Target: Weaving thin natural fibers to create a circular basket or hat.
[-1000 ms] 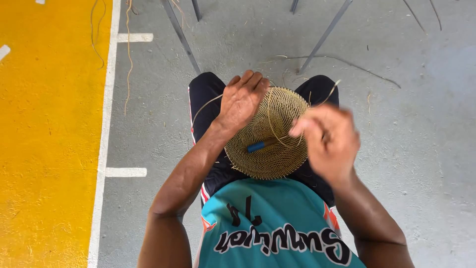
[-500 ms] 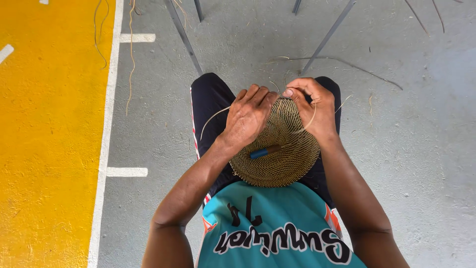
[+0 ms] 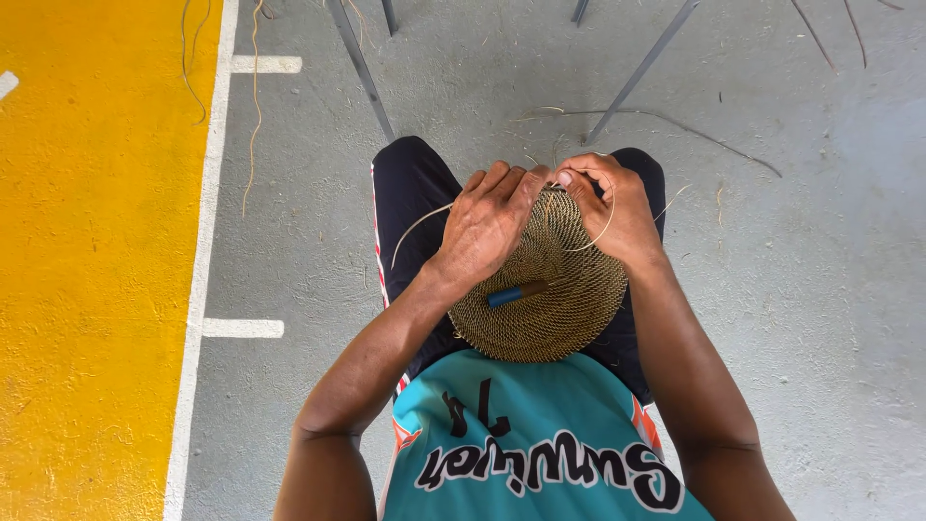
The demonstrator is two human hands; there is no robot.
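A yellow floor area (image 3: 87, 289) with white lines (image 3: 198, 289) is seen at the left, beside grey concrete. A round woven disc (image 3: 540, 299) is held on the lap, a blue-handled tool (image 3: 516, 292) lying across it. The left hand (image 3: 487, 227) is spread over its left part — fingers curled at the far rim. The right hand (image 3: 617, 207) is pinched shut on a thin straw strand (image 3: 598, 232) at that rim.
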